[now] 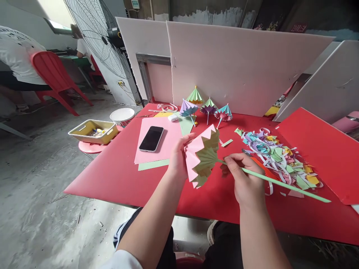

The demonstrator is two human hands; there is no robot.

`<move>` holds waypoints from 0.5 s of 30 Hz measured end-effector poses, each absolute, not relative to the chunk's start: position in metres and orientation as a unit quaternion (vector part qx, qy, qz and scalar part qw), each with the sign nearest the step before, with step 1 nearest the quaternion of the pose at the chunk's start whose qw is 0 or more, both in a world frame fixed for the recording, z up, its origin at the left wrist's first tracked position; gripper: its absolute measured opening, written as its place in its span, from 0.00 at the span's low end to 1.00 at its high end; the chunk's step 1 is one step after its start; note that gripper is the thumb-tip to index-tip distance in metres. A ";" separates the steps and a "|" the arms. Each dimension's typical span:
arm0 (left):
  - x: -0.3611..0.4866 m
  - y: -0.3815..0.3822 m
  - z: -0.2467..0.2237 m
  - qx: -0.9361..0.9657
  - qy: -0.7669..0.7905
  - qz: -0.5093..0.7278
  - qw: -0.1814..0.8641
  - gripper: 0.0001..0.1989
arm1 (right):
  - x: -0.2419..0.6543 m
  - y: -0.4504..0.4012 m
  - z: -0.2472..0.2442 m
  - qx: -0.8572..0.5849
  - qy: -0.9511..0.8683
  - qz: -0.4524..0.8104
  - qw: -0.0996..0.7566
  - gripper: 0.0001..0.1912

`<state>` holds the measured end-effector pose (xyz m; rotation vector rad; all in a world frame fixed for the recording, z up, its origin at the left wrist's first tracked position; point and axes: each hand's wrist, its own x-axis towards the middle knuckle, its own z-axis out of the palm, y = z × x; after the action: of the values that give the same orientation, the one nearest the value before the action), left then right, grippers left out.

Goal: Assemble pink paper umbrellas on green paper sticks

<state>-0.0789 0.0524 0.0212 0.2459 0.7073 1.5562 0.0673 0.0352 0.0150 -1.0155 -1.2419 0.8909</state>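
Note:
A folded paper umbrella (206,155), pink outside and pale yellow-green inside, is held on its side above the red table (117,183). Its long green paper stick (286,184) points down to the right. My right hand (246,175) pinches the stick a little below the canopy. Against the pink outside of the canopy rests my left hand (179,155), its fingers partly hidden behind the paper. Beyond them stand several small finished paper umbrellas, among them a purple and blue one (188,108) and a blue and red one (224,113).
A black phone (152,139) lies on pink paper (140,157) at the left. Colourful paper scraps (280,158) are heaped at the right. White boards (238,67) stand behind the table. A yellow basket (109,135) sits on a stool; a fan (98,37) and seated people are farther left.

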 end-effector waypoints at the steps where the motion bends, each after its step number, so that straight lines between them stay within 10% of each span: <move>1: -0.079 0.053 0.020 0.111 0.304 0.691 0.647 0.10 | 0.067 0.036 0.014 -0.434 -0.527 0.390 0.618 0.10; 9: -0.076 0.052 0.014 0.165 0.189 0.623 0.741 0.27 | 0.066 0.032 0.010 -0.423 -0.561 0.385 0.599 0.11; 15: -0.081 0.049 0.016 0.144 0.214 0.645 0.719 0.22 | 0.060 0.020 0.018 -0.443 -0.633 0.270 0.574 0.08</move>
<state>-0.0812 0.0493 0.0156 0.3186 0.4728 1.4259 0.0599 0.0197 0.0181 -1.0384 -1.4836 0.6319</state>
